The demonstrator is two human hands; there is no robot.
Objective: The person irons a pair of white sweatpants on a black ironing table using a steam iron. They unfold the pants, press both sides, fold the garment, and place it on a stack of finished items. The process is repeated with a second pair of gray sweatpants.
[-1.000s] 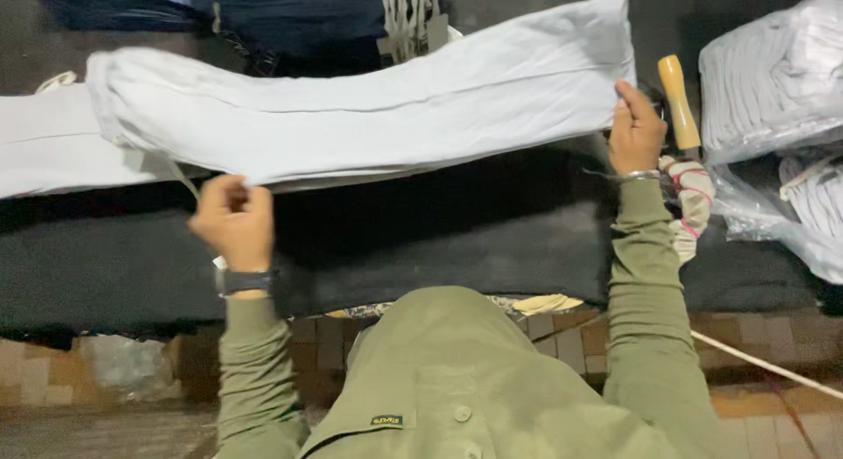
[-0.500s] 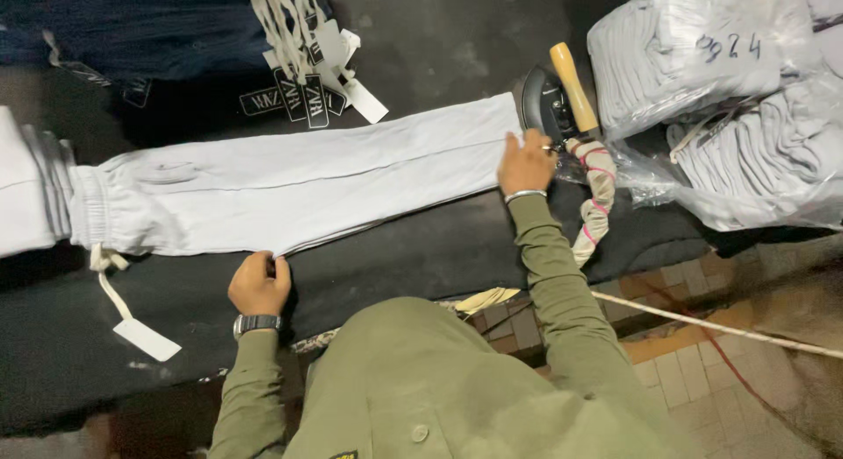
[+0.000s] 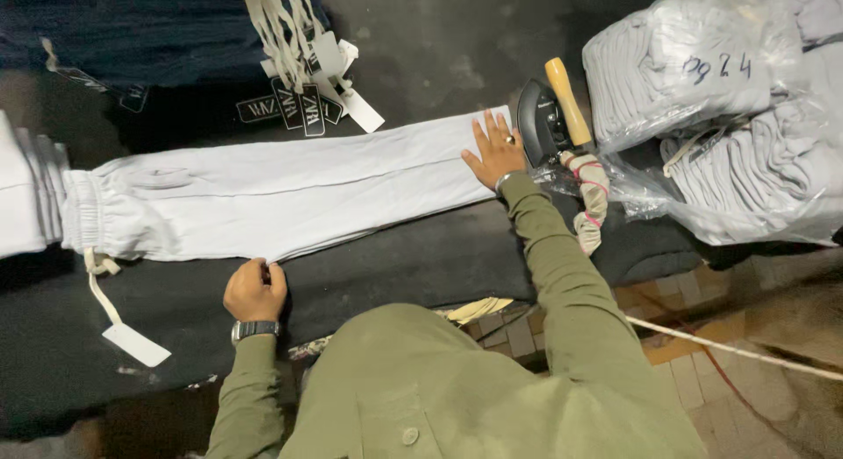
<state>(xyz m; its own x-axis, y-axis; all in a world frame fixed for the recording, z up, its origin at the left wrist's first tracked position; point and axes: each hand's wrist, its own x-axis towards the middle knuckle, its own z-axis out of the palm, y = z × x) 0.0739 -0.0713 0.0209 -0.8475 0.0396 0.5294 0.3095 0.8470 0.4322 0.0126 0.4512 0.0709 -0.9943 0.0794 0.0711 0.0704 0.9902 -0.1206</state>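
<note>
Dark padded table carries pale trousers lengthwise; left hand pinches their near edge, right hand presses flat, fingers spread, beside the iron.

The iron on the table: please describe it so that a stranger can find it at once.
On the dark table a pair of pale grey trousers lies flat, with the right hand pressing its far end. Just beyond that hand sits the iron, before bagged stacks of clothes. It alone has a black body and a yellow-orange handle.
</note>
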